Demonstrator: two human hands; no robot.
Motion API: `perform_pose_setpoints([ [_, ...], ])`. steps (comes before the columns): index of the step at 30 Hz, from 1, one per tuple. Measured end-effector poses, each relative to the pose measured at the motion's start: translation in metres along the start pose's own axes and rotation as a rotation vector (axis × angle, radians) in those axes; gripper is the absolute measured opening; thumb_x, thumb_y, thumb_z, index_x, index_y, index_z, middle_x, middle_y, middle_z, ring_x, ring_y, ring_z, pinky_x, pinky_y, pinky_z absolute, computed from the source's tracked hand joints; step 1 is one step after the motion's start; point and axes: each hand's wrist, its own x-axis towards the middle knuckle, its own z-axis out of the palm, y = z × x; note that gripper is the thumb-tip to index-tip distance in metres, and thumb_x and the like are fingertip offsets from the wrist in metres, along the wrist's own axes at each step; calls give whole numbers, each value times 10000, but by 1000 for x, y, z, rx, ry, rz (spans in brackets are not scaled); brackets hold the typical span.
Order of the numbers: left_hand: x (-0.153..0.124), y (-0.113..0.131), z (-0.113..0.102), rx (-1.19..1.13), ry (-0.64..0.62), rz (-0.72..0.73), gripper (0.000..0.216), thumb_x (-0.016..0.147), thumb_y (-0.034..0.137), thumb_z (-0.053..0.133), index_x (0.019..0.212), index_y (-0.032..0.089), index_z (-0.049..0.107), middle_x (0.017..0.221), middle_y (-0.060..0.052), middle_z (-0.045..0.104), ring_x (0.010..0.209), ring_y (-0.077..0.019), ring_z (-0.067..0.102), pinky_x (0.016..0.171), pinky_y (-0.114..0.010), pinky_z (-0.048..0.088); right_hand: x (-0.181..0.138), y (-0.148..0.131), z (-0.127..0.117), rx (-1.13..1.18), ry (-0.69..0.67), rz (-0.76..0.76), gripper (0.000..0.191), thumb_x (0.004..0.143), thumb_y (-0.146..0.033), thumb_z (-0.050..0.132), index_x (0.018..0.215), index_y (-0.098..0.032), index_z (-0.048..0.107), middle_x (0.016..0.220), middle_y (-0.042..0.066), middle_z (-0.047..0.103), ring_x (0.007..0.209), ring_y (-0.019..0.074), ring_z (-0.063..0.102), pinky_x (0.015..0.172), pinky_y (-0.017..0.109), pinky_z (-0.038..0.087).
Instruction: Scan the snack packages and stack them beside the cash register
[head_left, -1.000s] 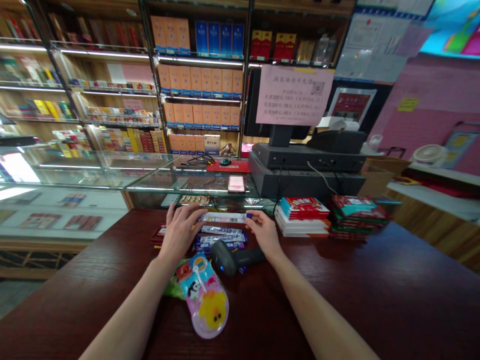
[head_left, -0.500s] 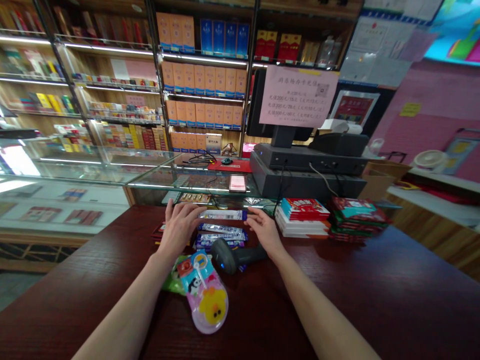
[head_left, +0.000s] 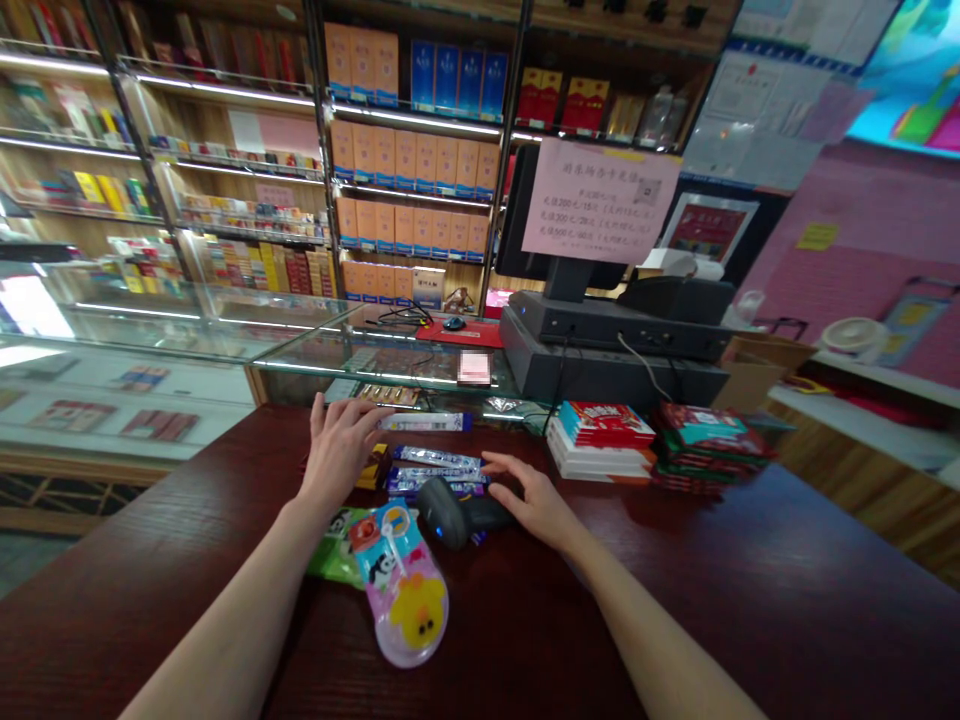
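My left hand (head_left: 341, 442) has its fingers closed over the left end of a long, slim white-and-purple snack packet (head_left: 427, 422) at the back of the counter. Nearer me, several similar blue-and-purple packets (head_left: 439, 470) lie in a row. My right hand (head_left: 531, 495), thumb and forefinger apart, is at their right ends and holds nothing. Just left of it a black barcode scanner (head_left: 446, 515) lies with a blue light showing; its handle points toward my right hand. A pink-and-blue pack with a yellow chick (head_left: 411, 590) overlaps a green pack (head_left: 334, 550). Yellow-and-brown packs (head_left: 373, 468) are partly hidden by my left hand.
Stacked red-and-white boxes (head_left: 604, 440) and red-green packs (head_left: 709, 445) stand to the right. Behind them is a dark till with a monitor (head_left: 517, 220) bearing a pink sign (head_left: 600, 200). A glass showcase (head_left: 315, 345) borders the wooden counter (head_left: 540, 640); stocked shelves rise behind.
The white-and-purple packet has shifted left with my left hand. My right hand has come away from its right end, down toward the lower packets and scanner. The view has moved slightly.
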Motion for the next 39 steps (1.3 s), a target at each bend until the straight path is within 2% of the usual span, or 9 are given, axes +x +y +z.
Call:
perform_pose_setpoints([
  [3, 0, -1, 0, 2, 0, -8, 281, 927, 289, 598, 1192, 296, 690, 1102, -55, 700, 1139, -287, 551, 1207, -631, 154, -7, -6, -1, -133, -142, -63, 664, 863, -400, 714, 1462, -281, 455, 1294, 67, 672, 1182, 254, 600, 1054, 430, 409],
  [6, -1, -2, -1, -5, 4, -19, 271, 930, 296, 585, 1177, 299, 696, 1094, -61, 703, 1140, -294, 551, 1203, -640, 158, -9, -8, 0, -225, -209, -89, 813, 770, -379, 799, 1488, -283, 430, 1333, 81, 652, 1184, 276, 599, 1053, 437, 396],
  [14, -2, -6, 2, -24, 16, -39, 291, 917, 283, 587, 1185, 324, 691, 1085, -57, 702, 1134, -291, 554, 1200, -644, 157, -9, -11, 1, -264, -251, -108, 709, 793, -237, 700, 1463, -297, 474, 1367, 70, 640, 1183, 266, 612, 1050, 423, 383],
  [18, -2, -5, 1, -24, 4, -56, 286, 919, 286, 587, 1183, 311, 693, 1082, -57, 703, 1128, -297, 556, 1195, -650, 161, -8, -11, 4, -256, -233, -118, 691, 756, -183, 675, 1422, -282, 523, 1298, 57, 684, 1137, 253, 625, 1051, 428, 380],
  [23, -1, -3, -2, -19, 10, -55, 285, 918, 289, 594, 1184, 301, 694, 1083, -58, 704, 1123, -298, 554, 1195, -652, 160, -8, -10, 5, -222, -188, -154, 651, 746, -171, 656, 1380, -280, 558, 1301, 47, 687, 1178, 238, 623, 1142, 460, 306],
  [27, -1, -3, -2, -8, 29, -62, 285, 917, 288, 589, 1180, 305, 698, 1077, -65, 703, 1117, -299, 552, 1192, -654, 169, -8, -11, 5, -232, -113, -115, 634, 757, -178, 647, 1380, -259, 565, 1249, 66, 700, 1115, 242, 637, 1023, 410, 430],
  [29, -1, -4, -1, -3, 35, -63, 294, 915, 288, 589, 1189, 313, 695, 1084, -66, 701, 1120, -300, 550, 1191, -655, 171, -8, -11, 4, -224, -73, -96, 628, 769, -186, 651, 1386, -260, 559, 1211, 64, 704, 1064, 239, 643, 975, 395, 453],
  [35, -2, -4, -1, -2, 40, -72, 295, 908, 276, 603, 1186, 304, 698, 1084, -68, 696, 1126, -306, 544, 1191, -656, 169, -6, -10, 1, -101, 49, -73, 736, 815, -213, 647, 1505, -315, 413, 1311, 45, 650, 1071, 221, 625, 982, 388, 463],
  [39, -1, -2, -3, 8, 53, -65, 290, 919, 277, 591, 1187, 308, 698, 1076, -68, 697, 1120, -307, 544, 1189, -658, 174, -6, -13, 0, -64, 47, -50, 780, 832, -216, 635, 1545, -347, 347, 1420, 32, 599, 1091, 221, 629, 1008, 399, 461],
])
